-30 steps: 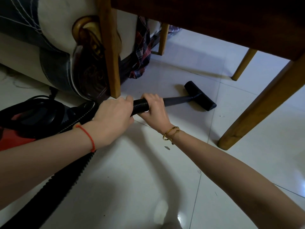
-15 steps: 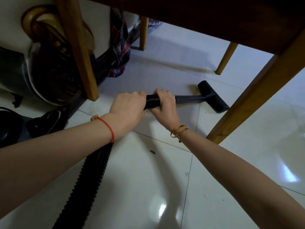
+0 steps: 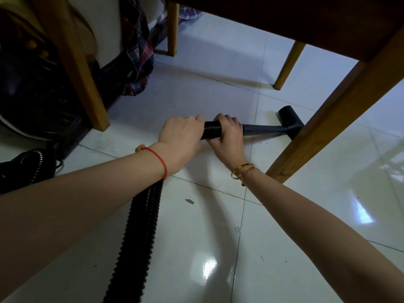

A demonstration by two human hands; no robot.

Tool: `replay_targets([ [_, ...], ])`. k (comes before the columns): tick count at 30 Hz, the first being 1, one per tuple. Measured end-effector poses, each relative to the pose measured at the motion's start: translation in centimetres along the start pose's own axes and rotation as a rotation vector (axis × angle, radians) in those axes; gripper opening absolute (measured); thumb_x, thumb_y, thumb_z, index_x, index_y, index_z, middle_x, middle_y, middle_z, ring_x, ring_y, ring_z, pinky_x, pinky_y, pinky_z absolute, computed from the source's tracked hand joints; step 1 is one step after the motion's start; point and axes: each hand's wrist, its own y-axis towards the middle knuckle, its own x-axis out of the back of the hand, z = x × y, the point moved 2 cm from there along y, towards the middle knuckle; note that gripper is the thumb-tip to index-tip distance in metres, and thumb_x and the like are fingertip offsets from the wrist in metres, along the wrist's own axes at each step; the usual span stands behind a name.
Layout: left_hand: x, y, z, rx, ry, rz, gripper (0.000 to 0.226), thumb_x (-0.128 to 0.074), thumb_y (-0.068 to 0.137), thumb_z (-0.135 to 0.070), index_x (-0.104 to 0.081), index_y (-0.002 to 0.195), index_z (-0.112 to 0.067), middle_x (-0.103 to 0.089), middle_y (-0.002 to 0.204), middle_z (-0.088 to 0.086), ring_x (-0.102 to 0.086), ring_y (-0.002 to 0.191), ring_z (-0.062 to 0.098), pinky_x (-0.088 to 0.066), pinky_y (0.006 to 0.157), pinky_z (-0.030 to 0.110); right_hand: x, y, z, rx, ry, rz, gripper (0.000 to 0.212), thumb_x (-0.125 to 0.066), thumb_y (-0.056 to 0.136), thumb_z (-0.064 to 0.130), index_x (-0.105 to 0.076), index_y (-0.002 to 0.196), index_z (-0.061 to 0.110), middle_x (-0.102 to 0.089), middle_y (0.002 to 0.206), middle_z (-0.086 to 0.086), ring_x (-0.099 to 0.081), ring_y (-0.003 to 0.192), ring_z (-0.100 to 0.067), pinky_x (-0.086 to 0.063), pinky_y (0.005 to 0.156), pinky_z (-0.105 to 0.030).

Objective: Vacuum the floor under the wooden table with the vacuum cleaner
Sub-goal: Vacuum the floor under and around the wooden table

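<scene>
The vacuuming is in the middle, as I judge it. The nozzle (image 3: 289,122) lies flat on the floor (image 3: 218,68) under the wooden table (image 3: 306,20), just beside the near right table leg (image 3: 332,114), which hides a part of it. The tiles deeper under the table, toward the two far legs, look clean and shiny, but I cannot tell from the picture whether they were already vacuumed. On the near tiles some dirt is left: a small grey scrap (image 3: 189,201) beside the hose (image 3: 140,232), and a few dark specks closer to the camera. So the near part, I think, is not yet done.

The left hand (image 3: 182,136) has its fingers curled around the ribbed hose where it joins the tube. The right hand (image 3: 229,135) grips the same place just in front of it, touching the left one or almost, and its fingers are wrapped over the top. Both hold firmly; neither is open.

The vacuum cleaner is black. Its ribbed hose runs from the bottom edge of the view up under the left wrist to the hands. From there a smooth, thin dark tube (image 3: 262,129) goes low over the floor to the nozzle, which is short and wide, set across the tube like a letter T. A dark rounded part at the left edge may be the body of the machine, but this is too dim to say.
</scene>
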Motion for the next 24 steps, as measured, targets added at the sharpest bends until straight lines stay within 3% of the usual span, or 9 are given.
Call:
replay_targets([
  [7, 0.1, -3.0, 2.0, 0.024, 0.025, -0.012, 0.026, -0.052, 0.092, -0.019, -0.045, 0.115, -0.011, -0.062, 0.099, 0.009, -0.062, 0.084, 0.030, -0.033, 0.058, 0.031, -0.9, -1.3, 3.1, 0.022, 0.007, 0.019, 0.025, -0.068, 0.078, 0.033, -0.051, 0.083, 0.015, -0.054, 0.077, 0.001, -0.047, 0.075, -0.021, -0.036, 0.073, -0.035],
  [12, 0.9, -6.5, 4.7, 0.077, 0.044, -0.012, 0.025, -0.053, 0.090, -0.022, -0.045, 0.112, -0.012, -0.054, 0.084, 0.006, -0.052, 0.069, 0.026, -0.030, 0.055, 0.030, -1.7, -2.7, 7.1, 0.070, 0.034, 0.036, 0.024, -0.068, 0.078, 0.032, -0.050, 0.083, 0.016, -0.053, 0.077, 0.002, -0.043, 0.075, -0.019, -0.028, 0.069, -0.031],
  [16, 1.5, -9.6, 6.8, 0.100, 0.075, -0.036, 0.025, -0.053, 0.090, -0.026, -0.045, 0.110, -0.014, -0.060, 0.091, 0.005, -0.058, 0.074, 0.026, -0.033, 0.056, 0.029, -2.3, -3.7, 10.6, 0.116, 0.089, 0.041, 0.023, -0.069, 0.077, 0.028, -0.051, 0.083, 0.015, -0.053, 0.076, 0.001, -0.043, 0.075, -0.019, -0.023, 0.067, -0.030],
  [20, 2.4, -12.3, 8.7, 0.122, 0.097, -0.037, 0.024, -0.052, 0.090, -0.027, -0.043, 0.108, -0.014, -0.058, 0.089, 0.003, -0.062, 0.079, 0.025, -0.035, 0.056, 0.029, -2.9, -4.5, 13.6, 0.150, 0.140, 0.053, 0.023, -0.069, 0.077, 0.029, -0.051, 0.082, 0.015, -0.053, 0.076, 0.001, -0.042, 0.074, -0.019, -0.029, 0.068, -0.032],
  [24, 3.2, -14.4, 10.2, 0.142, 0.110, -0.066, 0.024, -0.052, 0.090, -0.027, -0.044, 0.109, -0.014, -0.062, 0.093, 0.004, -0.064, 0.079, 0.027, -0.036, 0.057, 0.030, -3.2, -5.1, 16.1, 0.164, 0.166, 0.050, 0.023, -0.070, 0.077, 0.028, -0.050, 0.082, 0.017, -0.052, 0.076, 0.003, -0.036, 0.074, -0.013, -0.021, 0.067, -0.028],
])
